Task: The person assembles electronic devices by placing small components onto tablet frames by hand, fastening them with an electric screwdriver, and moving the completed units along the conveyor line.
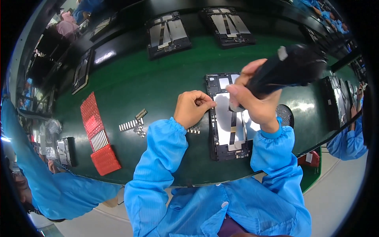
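My right hand [258, 103] is wrapped round a dark, thick-bodied power screwdriver [290, 69], tilted down to the left. Its tip end is over an opened tablet-like device [223, 132], a black frame with silver plates and dark ribbon cables, lying flat on the table. At the device's left edge, the thumb and forefinger of my left hand [191, 108] are pinched together. Whatever is between those fingertips is too small to make out. Several small metal pieces [194, 130] lie on the table, just below my left hand and partly hidden by my sleeve.
Left of my arm are small metal strips [131, 125] and red bubble wrap [106, 160]. A round black mesh dish [290, 114] sits beside my right wrist. More opened devices [167, 35] lie at the back; others [334, 100] stand far right. Co-workers in blue sit on both sides.
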`<act>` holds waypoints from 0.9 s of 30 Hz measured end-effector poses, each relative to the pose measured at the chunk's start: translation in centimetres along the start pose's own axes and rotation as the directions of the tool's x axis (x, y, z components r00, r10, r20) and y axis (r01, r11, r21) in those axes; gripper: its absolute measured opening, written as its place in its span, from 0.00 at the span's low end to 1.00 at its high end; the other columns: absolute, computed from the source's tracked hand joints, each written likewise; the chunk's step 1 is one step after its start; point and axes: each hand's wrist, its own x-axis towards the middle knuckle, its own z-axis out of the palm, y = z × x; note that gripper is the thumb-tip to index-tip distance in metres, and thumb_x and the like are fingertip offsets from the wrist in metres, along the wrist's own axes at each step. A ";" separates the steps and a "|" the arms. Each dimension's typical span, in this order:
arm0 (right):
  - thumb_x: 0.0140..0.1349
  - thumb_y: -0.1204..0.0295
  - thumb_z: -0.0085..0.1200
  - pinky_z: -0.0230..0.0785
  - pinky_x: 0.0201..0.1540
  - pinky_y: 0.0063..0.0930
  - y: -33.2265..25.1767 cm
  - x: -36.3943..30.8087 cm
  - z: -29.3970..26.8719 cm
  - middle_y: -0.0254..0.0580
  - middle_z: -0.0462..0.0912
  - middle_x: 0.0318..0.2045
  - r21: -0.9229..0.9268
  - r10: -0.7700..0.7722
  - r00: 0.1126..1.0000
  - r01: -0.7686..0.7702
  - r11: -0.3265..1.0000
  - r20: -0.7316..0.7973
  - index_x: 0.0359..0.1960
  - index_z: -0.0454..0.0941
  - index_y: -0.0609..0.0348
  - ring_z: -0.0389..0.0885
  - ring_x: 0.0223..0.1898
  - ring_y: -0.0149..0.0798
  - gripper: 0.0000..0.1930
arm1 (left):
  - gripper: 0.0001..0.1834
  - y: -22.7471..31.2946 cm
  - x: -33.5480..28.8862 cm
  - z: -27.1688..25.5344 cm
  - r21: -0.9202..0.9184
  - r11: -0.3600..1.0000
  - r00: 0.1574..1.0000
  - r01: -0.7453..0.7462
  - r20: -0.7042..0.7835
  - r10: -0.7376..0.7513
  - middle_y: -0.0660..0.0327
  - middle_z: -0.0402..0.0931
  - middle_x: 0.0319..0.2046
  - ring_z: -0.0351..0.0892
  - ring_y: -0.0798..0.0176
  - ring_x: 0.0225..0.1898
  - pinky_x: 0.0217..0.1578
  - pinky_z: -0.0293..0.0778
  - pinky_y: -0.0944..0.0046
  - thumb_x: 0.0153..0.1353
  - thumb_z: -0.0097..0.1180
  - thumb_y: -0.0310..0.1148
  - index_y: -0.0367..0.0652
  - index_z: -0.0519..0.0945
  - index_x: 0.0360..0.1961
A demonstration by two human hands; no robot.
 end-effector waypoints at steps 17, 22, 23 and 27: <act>0.49 0.86 0.59 0.66 0.20 0.20 4.3 1.2 3.1 0.38 0.75 0.17 0.038 0.039 0.997 -0.041 0.998 0.060 0.39 0.66 0.66 0.73 0.16 0.26 0.17 | 0.06 0.7 0.7 -1.0 -0.074 0.936 0.936 0.343 0.110 -0.334 0.60 0.77 0.18 0.76 0.72 0.17 0.14 0.69 0.73 0.47 0.63 0.25 0.33 0.78 0.23; 0.50 0.86 0.59 0.67 0.20 0.20 4.4 1.1 3.1 0.38 0.74 0.16 0.058 0.053 0.997 -0.057 0.997 0.062 0.40 0.65 0.66 0.73 0.16 0.27 0.18 | 0.07 0.8 0.7 -0.9 -0.080 0.934 0.936 0.348 0.093 -0.340 0.60 0.77 0.18 0.76 0.72 0.17 0.14 0.70 0.74 0.47 0.64 0.25 0.33 0.78 0.22; 0.50 0.86 0.59 0.67 0.20 0.20 4.4 1.2 3.1 0.38 0.74 0.16 0.051 0.051 0.997 -0.055 0.997 0.065 0.40 0.65 0.66 0.73 0.16 0.27 0.18 | 0.07 0.9 0.7 -0.9 -0.081 0.934 0.936 0.348 0.093 -0.340 0.60 0.77 0.18 0.76 0.72 0.17 0.14 0.70 0.74 0.47 0.64 0.25 0.33 0.78 0.22; 0.50 0.86 0.59 0.66 0.20 0.20 4.5 1.1 3.2 0.38 0.74 0.17 0.065 0.045 0.997 -0.049 0.997 0.066 0.39 0.65 0.65 0.73 0.17 0.27 0.17 | 0.06 1.0 0.7 -1.0 -0.076 0.935 0.936 0.345 0.099 -0.338 0.60 0.77 0.18 0.76 0.72 0.18 0.14 0.70 0.74 0.47 0.63 0.25 0.33 0.78 0.22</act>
